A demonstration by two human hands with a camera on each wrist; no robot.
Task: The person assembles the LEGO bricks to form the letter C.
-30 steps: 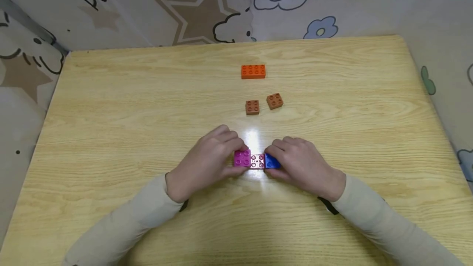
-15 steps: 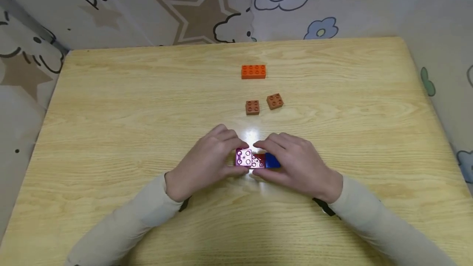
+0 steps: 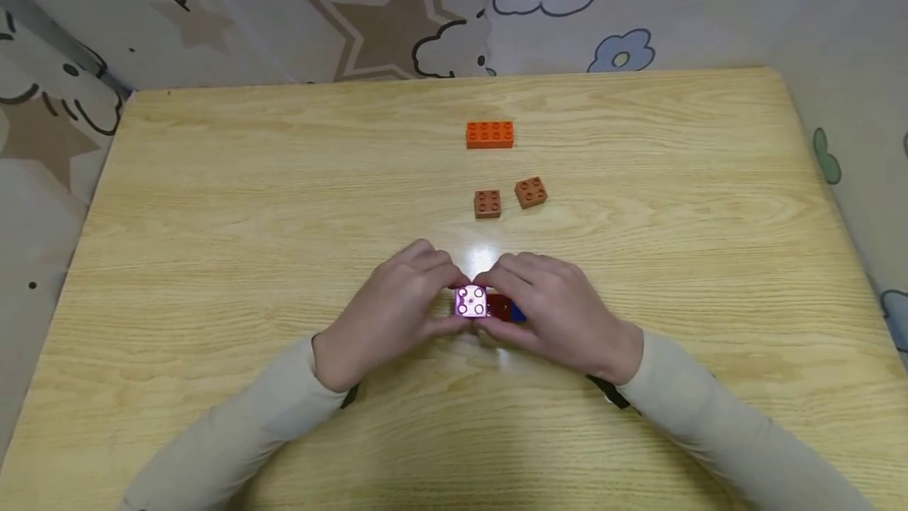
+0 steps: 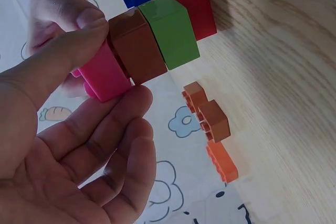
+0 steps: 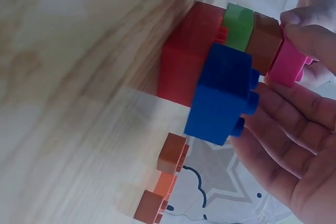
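A pink brick (image 3: 470,301) tops a small stack in the middle of the table. My left hand (image 3: 390,310) pinches its left side between thumb and fingers. From the right, my right hand (image 3: 563,310) holds the same brick, its fingertips meeting those of the left. Beneath the pink one, in the left wrist view, come a brown brick (image 4: 139,45) and a green brick (image 4: 172,31), stacked on one end of a red brick (image 4: 191,6). A blue brick (image 5: 220,95) sits on the red brick's other end, under my right hand, studs up.
Two small light-brown bricks (image 3: 487,204) lie apart beyond the hands. Farther back is a longer orange brick (image 3: 489,135). The wooden table (image 3: 248,180) meets a patterned wall covering (image 3: 553,38) at its back edge.
My right hand has left the blue brick and moved left to the pink brick. My left hand stays at the pink brick, shifted very slightly right.
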